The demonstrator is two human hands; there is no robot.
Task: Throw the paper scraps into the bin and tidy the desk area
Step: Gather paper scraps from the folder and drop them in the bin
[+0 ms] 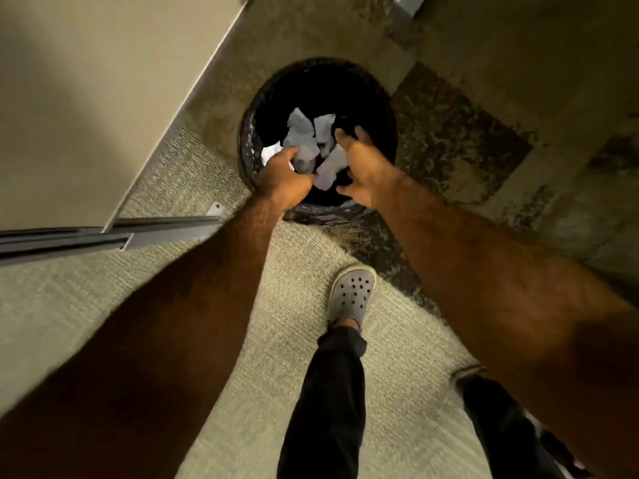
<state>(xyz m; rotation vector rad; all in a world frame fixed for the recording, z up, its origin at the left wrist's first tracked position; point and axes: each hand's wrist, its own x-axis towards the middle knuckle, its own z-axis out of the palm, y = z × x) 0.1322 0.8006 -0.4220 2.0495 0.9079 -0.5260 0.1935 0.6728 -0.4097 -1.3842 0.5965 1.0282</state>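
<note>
A round black bin [383,108] with a dark liner stands on the carpet below me. White paper scraps [304,133] are in the air or lying inside its mouth, between and beyond my hands. My left hand [285,178] is over the bin's near left rim, fingers curled, with a scrap showing at its fingertips; whether it grips that scrap is unclear. My right hand [363,171] is over the bin's mouth with its fingers spread and nothing in it.
A pale desk panel [96,98] with a grey metal rail [145,233] stands at the left, close to the bin. Patterned carpet [466,146] lies to the right. My feet, one in a grey clog [352,292], stand on lighter carpet just short of the bin.
</note>
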